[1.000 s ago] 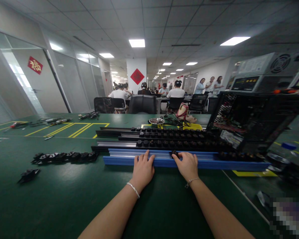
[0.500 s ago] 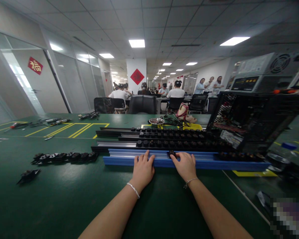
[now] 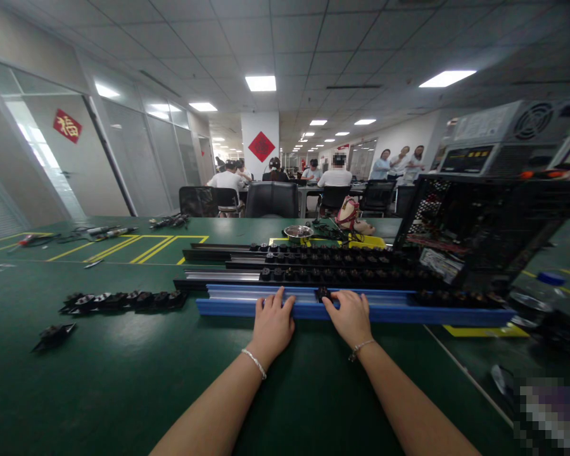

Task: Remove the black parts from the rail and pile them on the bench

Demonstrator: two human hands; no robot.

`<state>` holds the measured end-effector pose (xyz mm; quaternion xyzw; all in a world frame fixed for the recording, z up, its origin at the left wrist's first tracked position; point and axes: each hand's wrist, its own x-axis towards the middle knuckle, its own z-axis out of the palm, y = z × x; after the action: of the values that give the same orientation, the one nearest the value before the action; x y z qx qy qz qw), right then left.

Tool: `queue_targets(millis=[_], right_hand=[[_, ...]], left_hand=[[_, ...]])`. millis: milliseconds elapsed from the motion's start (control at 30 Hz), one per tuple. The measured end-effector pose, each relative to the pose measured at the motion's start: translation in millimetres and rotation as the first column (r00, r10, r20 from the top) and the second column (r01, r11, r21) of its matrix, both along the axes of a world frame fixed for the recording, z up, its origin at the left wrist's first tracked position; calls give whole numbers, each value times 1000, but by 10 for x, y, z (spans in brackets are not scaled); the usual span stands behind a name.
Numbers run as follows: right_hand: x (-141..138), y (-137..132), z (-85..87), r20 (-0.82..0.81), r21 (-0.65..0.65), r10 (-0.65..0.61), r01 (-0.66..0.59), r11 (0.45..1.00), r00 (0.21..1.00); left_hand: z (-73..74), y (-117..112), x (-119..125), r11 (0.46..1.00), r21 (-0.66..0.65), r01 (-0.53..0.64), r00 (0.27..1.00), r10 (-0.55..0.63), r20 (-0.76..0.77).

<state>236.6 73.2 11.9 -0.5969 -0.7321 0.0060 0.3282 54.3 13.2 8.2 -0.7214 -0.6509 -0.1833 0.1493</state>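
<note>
A long blue rail (image 3: 308,310) with a silvery channel lies across the table in front of me. My left hand (image 3: 273,323) rests on its near edge, fingers spread and holding nothing. To the right, the thumb and forefinger of my right hand (image 3: 351,316) close on the right side of a small black socket module (image 3: 323,293) sitting in the channel. Farther right, several similar modules (image 3: 456,299) stand in the same rail. Where the fingertips meet the module is partly hidden.
Behind the blue rail lie black rails (image 3: 218,278) carrying rows of modules. Loose modules (image 3: 123,301) form a row at left, with another black piece (image 3: 54,335) nearer. An open computer case (image 3: 484,234) stands at right, beside a bottle (image 3: 534,301). A metal bowl (image 3: 298,232) sits behind.
The socket module has slid slightly left along the blue rail, with my right hand moving along with it. My left hand stays in place.
</note>
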Motion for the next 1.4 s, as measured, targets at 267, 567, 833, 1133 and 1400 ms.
queue_targets(millis=[267,567,833,1133,1400], right_hand=[[6,-23,10,15,-11,6,-6,1000,1000],[7,-7,17,30,-48,70,-68,996,997],[4,-25,44,46,-61,100,-97,993,994],[-19,-41,46,77,-66,135,-130,989,988],[-18,-44,53,82,-86,168,-161,983,982]], left_hand=[[12,-8,-6,1000,-13,7,1000,-7,3],[6,1,9,1000,-19,-5,1000,5,8],[17,-5,16,1000,-21,-10,1000,11,7],[19,-4,19,1000,-28,-8,1000,8,14],[-2,0,14,1000,-8,1,1000,-1,2]])
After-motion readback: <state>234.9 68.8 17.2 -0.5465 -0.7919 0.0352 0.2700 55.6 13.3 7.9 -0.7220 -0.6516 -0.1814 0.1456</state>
